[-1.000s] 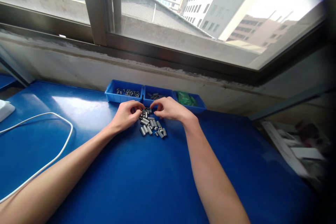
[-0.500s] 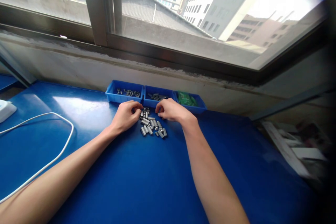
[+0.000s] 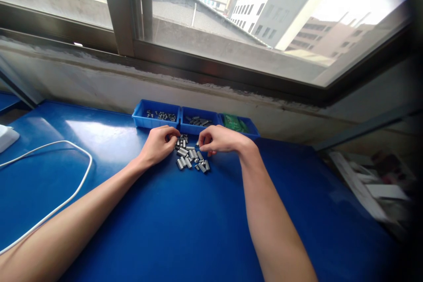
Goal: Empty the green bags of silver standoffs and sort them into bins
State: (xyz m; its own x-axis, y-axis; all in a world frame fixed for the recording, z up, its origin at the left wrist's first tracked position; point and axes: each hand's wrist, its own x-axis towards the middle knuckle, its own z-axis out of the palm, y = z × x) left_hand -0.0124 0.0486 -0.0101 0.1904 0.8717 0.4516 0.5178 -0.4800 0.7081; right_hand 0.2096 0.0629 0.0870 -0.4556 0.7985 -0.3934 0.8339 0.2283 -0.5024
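A loose pile of small metal parts [image 3: 192, 155] lies on the blue table, mostly short, grey, rod-like pieces that look like spacers, with smaller shiny ones among them. At the pile's left edge my left hand [image 3: 161, 144] has its fingers curled together; whatever is between the fingertips is hidden. My right hand [image 3: 216, 139] is on the pile's right side, thumb and fingers pinched. A small shiny metal part [image 3: 197, 144] shows at its fingertips, too small to name exactly.
Behind the pile stand three joined blue bins: the left bin [image 3: 155, 122] holds small screw-like parts, the middle bin [image 3: 191, 129] grey rod-like pieces, the right bin [image 3: 253, 131] green packets. A white cable [image 3: 86, 172] curves across the left of the table [image 3: 185, 229], beneath a window.
My right hand has shifted slightly right, and its fingers have turned to point more to the left. My left hand stays in place at the pile.
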